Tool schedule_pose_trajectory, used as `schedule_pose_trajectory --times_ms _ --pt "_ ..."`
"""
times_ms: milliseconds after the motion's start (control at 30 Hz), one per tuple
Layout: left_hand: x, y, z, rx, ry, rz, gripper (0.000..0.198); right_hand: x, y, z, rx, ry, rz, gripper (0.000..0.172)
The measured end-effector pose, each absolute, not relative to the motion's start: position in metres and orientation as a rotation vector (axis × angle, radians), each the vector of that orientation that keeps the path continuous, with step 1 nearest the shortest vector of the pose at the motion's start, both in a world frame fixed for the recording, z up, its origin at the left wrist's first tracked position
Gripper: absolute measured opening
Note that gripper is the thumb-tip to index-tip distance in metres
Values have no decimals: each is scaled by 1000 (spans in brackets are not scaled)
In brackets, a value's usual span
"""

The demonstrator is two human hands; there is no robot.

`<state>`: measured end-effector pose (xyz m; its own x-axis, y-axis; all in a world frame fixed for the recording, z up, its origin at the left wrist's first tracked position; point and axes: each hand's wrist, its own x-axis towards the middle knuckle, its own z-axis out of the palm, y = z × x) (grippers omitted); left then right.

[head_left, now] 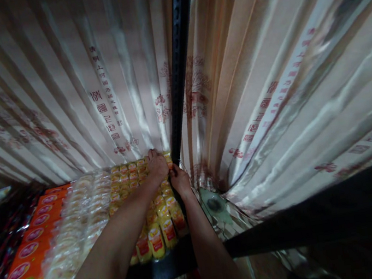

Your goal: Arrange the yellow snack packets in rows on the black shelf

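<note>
Rows of small yellow snack packets (156, 241) with red-and-white labels stand upright on a dark shelf. At the far right corner of these rows, my left hand (158, 166) reaches over the back packets with its fingers curled down on a yellow packet. Close beside it, my right hand (180, 181) comes up along the shelf's right side, next to the dark post. Its thumb and fingers are pressed together at the edge of the same corner packets. What lies between those fingertips is too dark and small to make out.
Pale clear-wrapped packets (84, 206) and orange packages (32, 234) fill the shelf to the left. A black perforated post (179, 61) rises at the back corner. Pleated printed curtains (120, 74) hang behind and to the right. A dark beam (304, 210) crosses at lower right.
</note>
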<state>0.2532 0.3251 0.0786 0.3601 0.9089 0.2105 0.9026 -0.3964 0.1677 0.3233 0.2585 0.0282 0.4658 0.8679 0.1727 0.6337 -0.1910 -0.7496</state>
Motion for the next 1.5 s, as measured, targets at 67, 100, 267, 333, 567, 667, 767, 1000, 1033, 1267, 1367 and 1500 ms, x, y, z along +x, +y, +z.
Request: schedule_pose_trajectory --times_ms 67,100,267,333,567,667,767,1000,1033,1267,1367,1500 --pt "254 325 78 2562 1710 453 34 324 259 29 -1933 -1262 385 34" --pt "255 325 78 2563 1700 466 33 325 259 30 -1945 -1265 394 34" --pt "256 325 81 2602 1652 461 27 324 258 36 -1999 -1290 416 31" --pt "255 325 81 2605 1653 456 27 323 257 38 -2011 -1303 424 31" --pt "251 321 82 2592 1654 489 28 323 257 34 -2015 -1231 427 36" --pt "247 317 86 2630 1600 511 28 321 256 30 -2000 -1187 415 39" --pt "243 311 89 2674 1538 532 27 318 254 29 -1953 -1180 360 41" --pt "234 281 93 2706 1452 542 25 313 236 44 -1879 -1132 276 40" --pt "232 274 96 2688 1458 527 24 312 232 47 -1863 -1148 284 39" --pt "214 226 112 2429 1540 426 22 296 198 72 -1900 -1257 354 34" --pt "203 207 114 2407 1517 420 23 285 177 80 -1945 -1307 337 33" --pt "184 175 113 2385 1453 496 26 269 144 89 -1944 -1388 290 33"
